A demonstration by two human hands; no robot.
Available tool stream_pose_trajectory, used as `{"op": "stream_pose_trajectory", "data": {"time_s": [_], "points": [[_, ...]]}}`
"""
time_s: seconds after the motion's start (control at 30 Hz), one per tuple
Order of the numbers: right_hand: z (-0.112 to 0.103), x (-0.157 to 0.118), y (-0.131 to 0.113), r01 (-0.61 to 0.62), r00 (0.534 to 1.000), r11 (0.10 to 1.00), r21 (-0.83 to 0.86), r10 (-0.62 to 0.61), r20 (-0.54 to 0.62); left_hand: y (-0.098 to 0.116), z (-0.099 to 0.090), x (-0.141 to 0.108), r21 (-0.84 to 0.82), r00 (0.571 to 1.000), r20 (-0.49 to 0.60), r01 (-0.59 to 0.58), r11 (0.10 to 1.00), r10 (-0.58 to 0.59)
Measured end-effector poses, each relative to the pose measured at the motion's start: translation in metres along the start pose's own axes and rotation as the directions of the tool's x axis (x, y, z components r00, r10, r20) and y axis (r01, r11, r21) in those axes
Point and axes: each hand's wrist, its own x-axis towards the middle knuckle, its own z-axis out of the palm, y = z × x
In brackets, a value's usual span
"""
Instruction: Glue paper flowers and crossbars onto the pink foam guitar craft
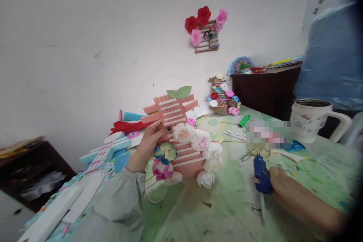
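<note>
My left hand [150, 140] pinches the left edge of a pink craft lute [187, 159] and holds it tilted upright over the table. White strips cross its front, and green paper leaves [180, 92] top its neck. White paper flowers [212, 155] line its right side; a blue-green flower [165, 152] and a magenta one [163, 170] sit below my left hand. At right, my right hand [295, 194], blurred, is closed around a blue hot glue gun [261, 174]. A pale glue stick [262, 208] juts from its near end. Most right fingers are hidden.
Scissors [249, 154], a green box cutter [244, 121] and a white mug [310, 121] are on the green table [227, 211]. A light-blue craft instrument [93, 174] lies at left. Another flowered lute [224, 98] leans on the wall.
</note>
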Motion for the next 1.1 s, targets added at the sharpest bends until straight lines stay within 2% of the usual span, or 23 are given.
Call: {"op": "stream_pose_trajectory", "data": {"time_s": [0.07, 0.13, 0.27, 0.37, 0.43, 0.47, 0.5, 0.57, 0.6, 0.67, 0.73, 0.87, 0.97, 1.1], "points": [[0.008, -0.005, 0.013, -0.002, 0.995, 1.0, -0.027, 0.005, 0.099, 0.001, 0.001, 0.0, 0.013, 1.0, 0.002, -0.003, 1.0, 0.003], [0.011, -0.003, 0.023, -0.007, 0.99, 0.996, -0.093, 0.019, 0.139, 0.002, 0.002, -0.001, 0.026, 1.0, 0.003, 0.0, 1.0, 0.0], [0.001, 0.009, 0.025, 0.066, 0.981, 0.974, -0.216, -0.024, 0.191, 0.001, 0.003, -0.001, 0.017, 1.0, -0.023, 0.019, 1.0, -0.019], [-0.021, 0.03, -0.003, 0.048, 0.996, 0.98, -0.195, -0.032, 0.089, 0.0, 0.004, -0.001, 0.028, 0.998, -0.059, 0.015, 0.999, -0.013], [-0.04, 0.052, -0.034, 0.101, 0.993, 0.995, 0.009, -0.101, -0.054, -0.001, 0.004, 0.0, 0.037, 0.998, -0.056, 0.007, 0.999, -0.005], [-0.05, 0.064, -0.053, 0.13, 0.988, 0.976, 0.175, -0.113, -0.102, -0.001, 0.004, 0.0, 0.039, 0.999, -0.047, 0.003, 0.999, -0.001], [-0.059, 0.077, -0.071, 0.142, 0.988, 0.922, 0.362, -0.107, -0.113, -0.001, 0.004, 0.0, 0.043, 0.999, -0.04, 0.0, 0.999, 0.002], [-0.074, 0.103, -0.107, 0.167, 0.985, 0.688, 0.706, -0.094, -0.142, -0.001, 0.004, 0.0, 0.051, 0.999, -0.031, -0.006, 0.999, 0.007], [-0.078, 0.115, -0.123, 0.166, 0.985, 0.567, 0.807, -0.059, -0.162, -0.001, 0.005, -0.001, 0.055, 0.999, -0.033, -0.011, 0.998, 0.013], [-0.082, 0.136, -0.148, 0.152, 0.984, 0.376, 0.914, 0.031, -0.176, 0.0, 0.005, -0.002, 0.059, 0.999, -0.043, -0.023, 0.998, 0.025], [-0.081, 0.151, -0.166, 0.131, 0.985, 0.246, 0.96, 0.076, -0.154, 0.0, 0.007, -0.003, 0.058, 0.998, -0.056, -0.026, 0.998, 0.029], [-0.077, 0.164, -0.185, 0.051, 0.998, 0.013, 0.999, 0.031, -0.051, -0.001, 0.011, -0.004, 0.011, 0.992, -0.128, -0.018, 1.0, 0.019], [-0.077, 0.165, -0.191, 0.049, 0.999, -0.092, 0.995, 0.0, -0.049, -0.003, 0.013, -0.002, -0.093, 0.968, -0.249, -0.03, 0.995, 0.006], [-0.079, 0.167, -0.193, 0.138, 0.989, -0.1, 0.985, 0.061, -0.132, -0.005, 0.014, 0.0, -0.158, 0.956, -0.292, -0.066, 0.985, 0.017]]}}
